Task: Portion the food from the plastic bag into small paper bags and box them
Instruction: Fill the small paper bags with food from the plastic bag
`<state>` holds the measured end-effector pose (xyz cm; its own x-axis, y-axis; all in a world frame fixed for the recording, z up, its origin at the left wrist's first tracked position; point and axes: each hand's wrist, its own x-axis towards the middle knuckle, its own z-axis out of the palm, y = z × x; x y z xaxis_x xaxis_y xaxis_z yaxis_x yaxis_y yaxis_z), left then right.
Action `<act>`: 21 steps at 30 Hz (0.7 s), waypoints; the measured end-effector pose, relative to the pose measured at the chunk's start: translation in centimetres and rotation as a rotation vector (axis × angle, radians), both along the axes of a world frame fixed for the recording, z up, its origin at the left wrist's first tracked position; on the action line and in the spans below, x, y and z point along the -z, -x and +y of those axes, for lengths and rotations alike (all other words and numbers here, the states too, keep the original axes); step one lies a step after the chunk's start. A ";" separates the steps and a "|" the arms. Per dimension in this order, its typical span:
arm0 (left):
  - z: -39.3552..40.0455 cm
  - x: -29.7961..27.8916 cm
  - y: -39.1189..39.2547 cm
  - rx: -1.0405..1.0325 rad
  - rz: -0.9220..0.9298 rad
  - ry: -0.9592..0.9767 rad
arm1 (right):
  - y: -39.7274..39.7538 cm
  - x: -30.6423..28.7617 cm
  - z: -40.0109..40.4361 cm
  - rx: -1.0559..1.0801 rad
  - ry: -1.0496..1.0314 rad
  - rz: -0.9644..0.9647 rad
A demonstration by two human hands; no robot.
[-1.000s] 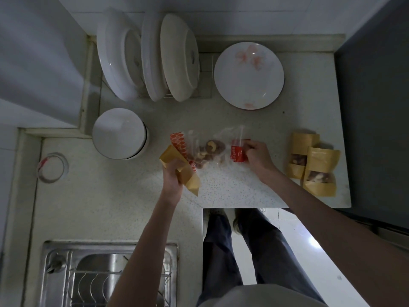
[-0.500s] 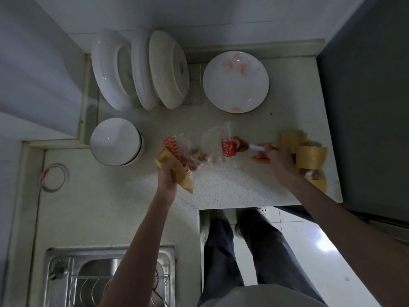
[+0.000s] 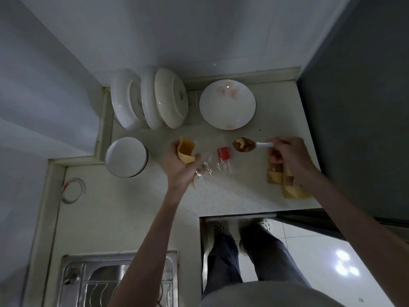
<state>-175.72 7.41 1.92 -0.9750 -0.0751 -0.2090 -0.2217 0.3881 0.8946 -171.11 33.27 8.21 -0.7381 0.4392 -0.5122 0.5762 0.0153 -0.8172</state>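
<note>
1 loaded spoon, pinched by the right hand, must next tip into the paper bag the left hand grips.

Colours and patterns on the counter

We list a yellow-brown paper bag; a clear plastic bag with a red label; brown nuts on a white spoon; a white plate with faint pink-orange flower marks; plain white bowls; a pale speckled countertop.
</note>
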 end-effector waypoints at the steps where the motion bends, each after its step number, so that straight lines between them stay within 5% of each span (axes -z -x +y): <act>1: 0.6 -1.2 0.3 0.036 0.047 0.044 | 0.2 -1.4 -0.1 -0.022 -0.008 0.029; 8: 3.5 -8.4 1.4 0.221 0.222 0.115 | 1.6 -12.1 -1.1 -0.069 0.056 0.228; 21: 5.2 -13.9 1.3 0.225 0.508 0.256 | 2.1 -19.7 -3.2 -0.317 -0.322 0.312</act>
